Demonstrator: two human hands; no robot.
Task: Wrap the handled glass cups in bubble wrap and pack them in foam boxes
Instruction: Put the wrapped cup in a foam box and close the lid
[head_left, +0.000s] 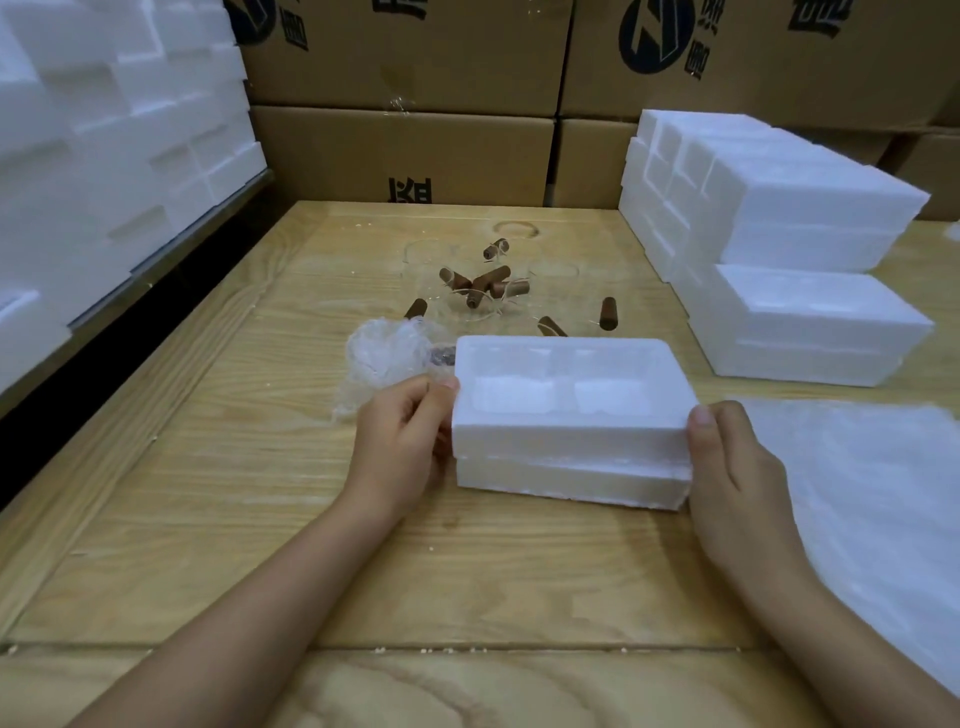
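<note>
**Q:** Entry: where is the foam box?
**A:** The foam box sits on the tabletop straight before me. It is two white halves stacked, with the seam along the near face. The top half's two hollows face up, nothing in them.

**Q:** Fingers?
**A:** My left hand grips the box's left end, thumb hooked over the top edge and fingers curled against the end wall. My right hand holds the right end. Its thumb tip is on the upper near corner, and the other fingers wrap round the end out of sight.

**Q:** Cups?
**A:** One bubble-wrapped cup lies at the box's far left corner. I cannot tell if it is touching or just beside. The bare glass cups, brown handles showing, cluster beyond the box's far edge, apart from it.

**Q:** Room round the box?
**A:** There is open wood on the near side and to the left of the box. Bubble wrap sheets lie flat to the right, just past my right hand. Right and beyond the box are two foam box stacks, well apart from it. Cardboard cartons stand behind the far tabletop edge.
</note>
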